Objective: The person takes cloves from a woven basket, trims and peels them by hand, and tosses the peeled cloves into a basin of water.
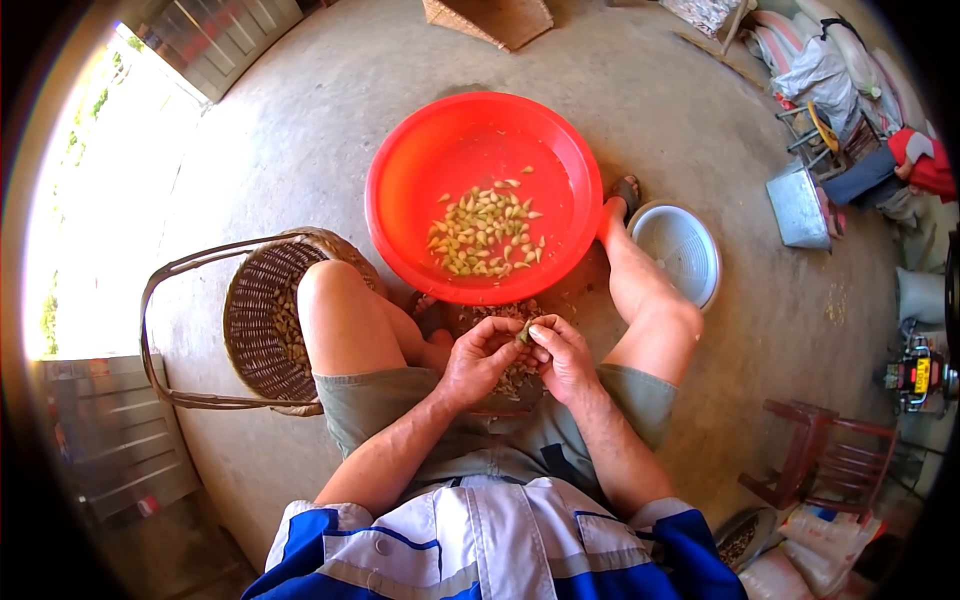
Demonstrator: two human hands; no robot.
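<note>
Between my knees, my left hand (479,360) and my right hand (563,358) meet with their fingers pinched on one small greenish bulb (526,333). Just beyond them is a wide red basin (390,215) with many pale, peeled-looking bulbs (487,225) lying in it. Brownish peelings (515,378) are scattered on the floor beneath my hands and by the basin's near edge. Beside my left knee a woven basket (250,330) with a long handle holds more brownish bulbs (288,320).
A pale round basin (690,240) sits by my right foot. Further right are a metal tub (797,212), a seated person (920,165), a wooden chair (835,455) and sacks (820,75). Beyond the red basin lies a woven scoop (490,20); a bright doorway is at the left.
</note>
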